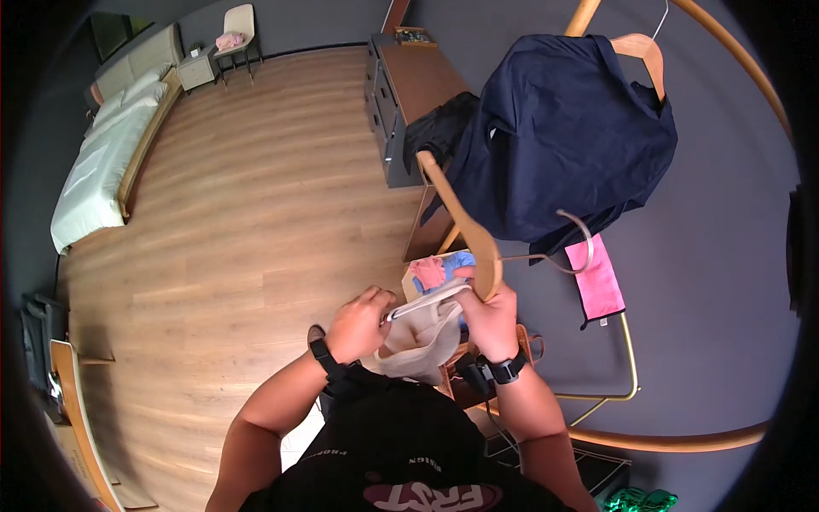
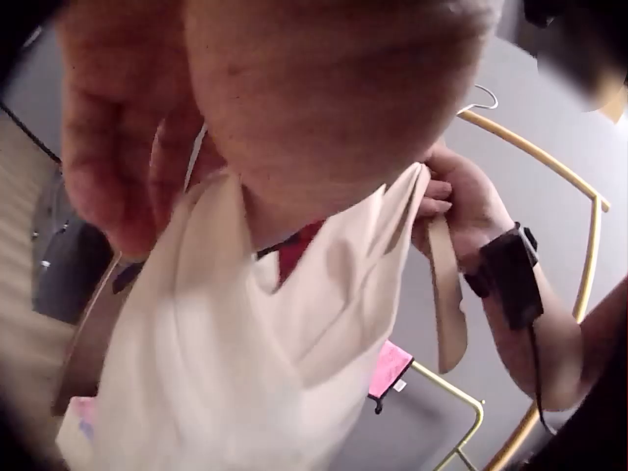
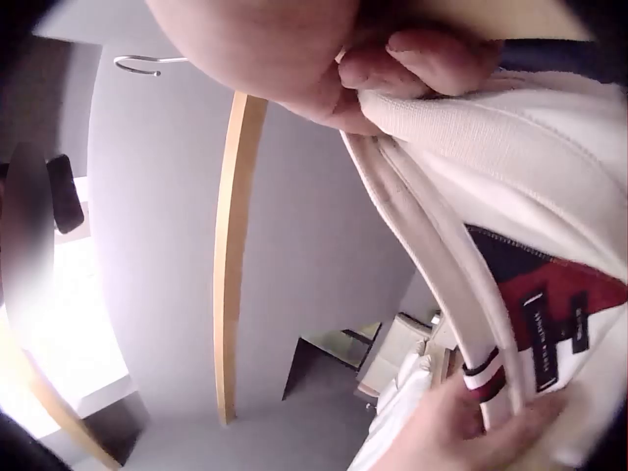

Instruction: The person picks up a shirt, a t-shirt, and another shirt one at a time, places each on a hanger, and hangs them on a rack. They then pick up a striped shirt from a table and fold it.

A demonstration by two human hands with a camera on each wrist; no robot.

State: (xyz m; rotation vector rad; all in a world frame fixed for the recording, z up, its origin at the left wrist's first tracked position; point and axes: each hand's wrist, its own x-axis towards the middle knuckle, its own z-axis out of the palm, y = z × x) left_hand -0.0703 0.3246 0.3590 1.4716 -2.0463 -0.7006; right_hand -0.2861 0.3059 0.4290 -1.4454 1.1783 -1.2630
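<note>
A cream shirt (image 1: 418,341) hangs between my two hands, its neck opening facing up. My left hand (image 1: 358,324) pinches the collar on one side. On the other side my right hand (image 1: 490,322) grips the collar together with a wooden hanger (image 1: 461,209), whose metal hook points right. In the right wrist view the right fingers (image 3: 422,74) are curled over the ribbed collar, and dark labels (image 3: 540,339) show inside the neck on a red and navy patch. The shirt's lower part drops in front of my body.
A navy shirt (image 1: 563,136) hangs from the wooden rack (image 1: 742,47) just ahead. Pink cloth (image 1: 600,277) hangs over a gold-coloured rail (image 1: 633,358). Folded pink and blue clothes (image 1: 431,271) lie below my hands. Farther off stand a dresser (image 1: 418,77) and a bed (image 1: 98,179).
</note>
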